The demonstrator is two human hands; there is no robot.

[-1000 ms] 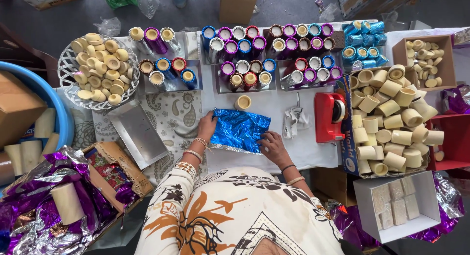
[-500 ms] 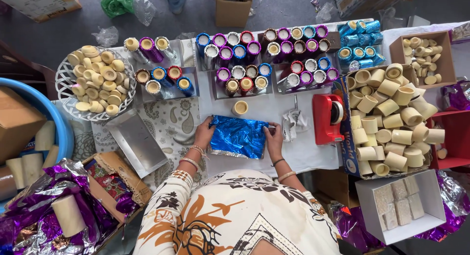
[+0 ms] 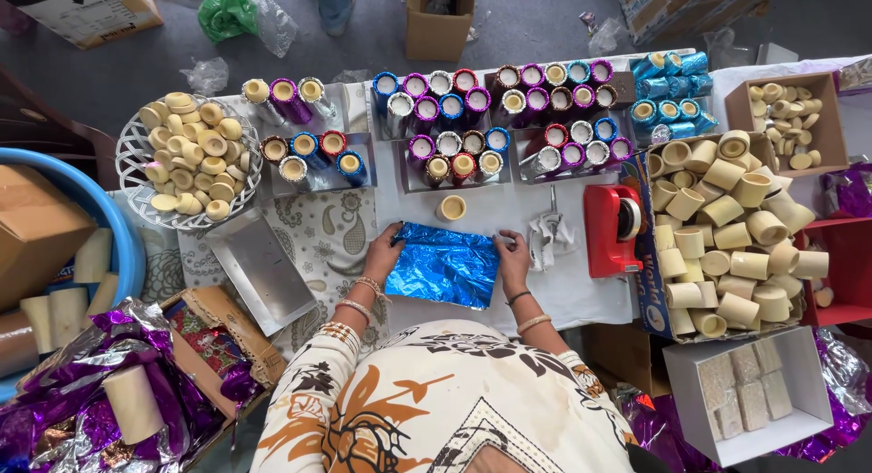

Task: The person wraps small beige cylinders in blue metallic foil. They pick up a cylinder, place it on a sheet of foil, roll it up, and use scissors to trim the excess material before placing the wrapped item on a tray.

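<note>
Blue foil (image 3: 442, 264) lying flat on the white desk (image 3: 563, 296), just below a lone bare cup (image 3: 450, 207). Left hand (image 3: 382, 256) at the foil's left edge, fingers pressed down on it; right hand (image 3: 511, 252) at the right edge, fingertips pinching the upper corner. Neither closed around anything else.

Compared with a second ago: same sheet, same place, but both hands slid slightly outward to the edges, and the foil looking more spread and squared. Probably a smoothing step, sheet made ready for a cup.

Around: rows of foil-wrapped cups (image 3: 454, 119) in trays above, a wire basket (image 3: 136, 201) of bare cups at left, a box (image 3: 656, 310) heaped with bare cups at right, a red tape dispenser (image 3: 607, 230) beside it, a metal tray (image 3: 262, 269) to the left, purple foil (image 3: 54, 391) piled lower left.
</note>
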